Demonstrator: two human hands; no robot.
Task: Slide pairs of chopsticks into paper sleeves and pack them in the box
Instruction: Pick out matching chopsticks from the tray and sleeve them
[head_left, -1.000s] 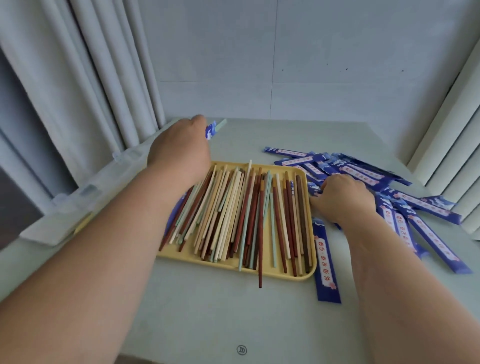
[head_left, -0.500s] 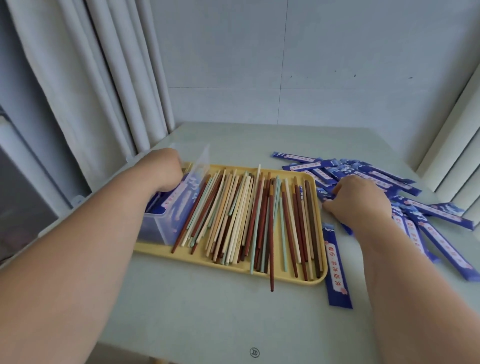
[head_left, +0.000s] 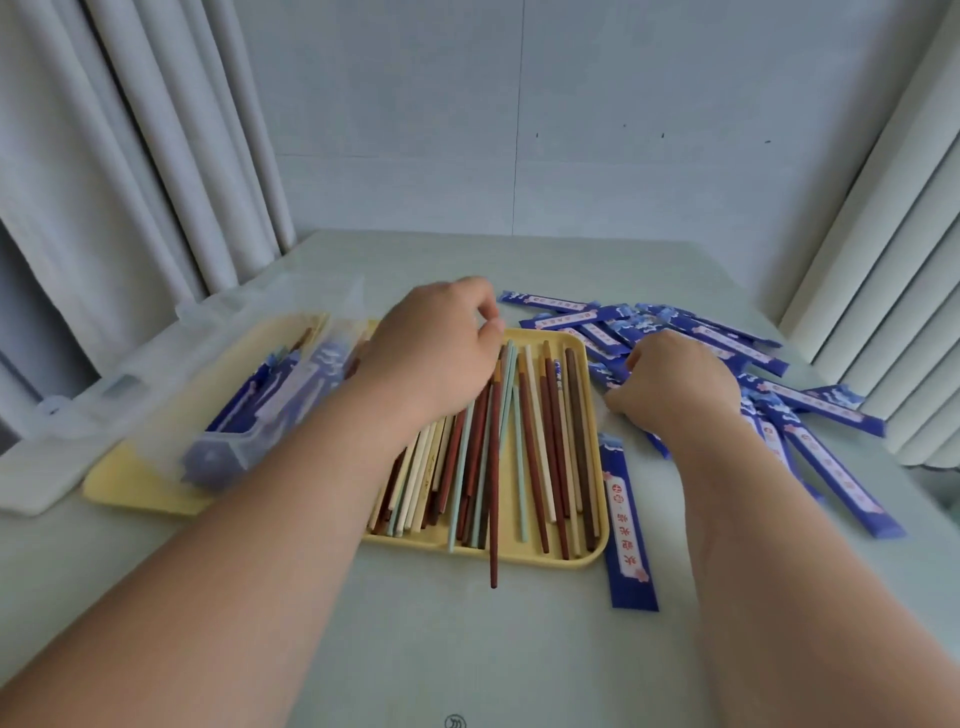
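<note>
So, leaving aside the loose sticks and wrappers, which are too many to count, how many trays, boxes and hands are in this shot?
yellow tray: 1
clear plastic box: 1
hands: 2, the left hand and the right hand
Total: 4

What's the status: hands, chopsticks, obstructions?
Left hand over chopsticks, grip unclear. Right hand on loose sleeves, grip unclear. Box partly packed; nothing blocking.

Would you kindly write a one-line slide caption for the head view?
Left hand hovers over chopsticks in the yellow tray; right hand rests on blue paper sleeves.
</note>
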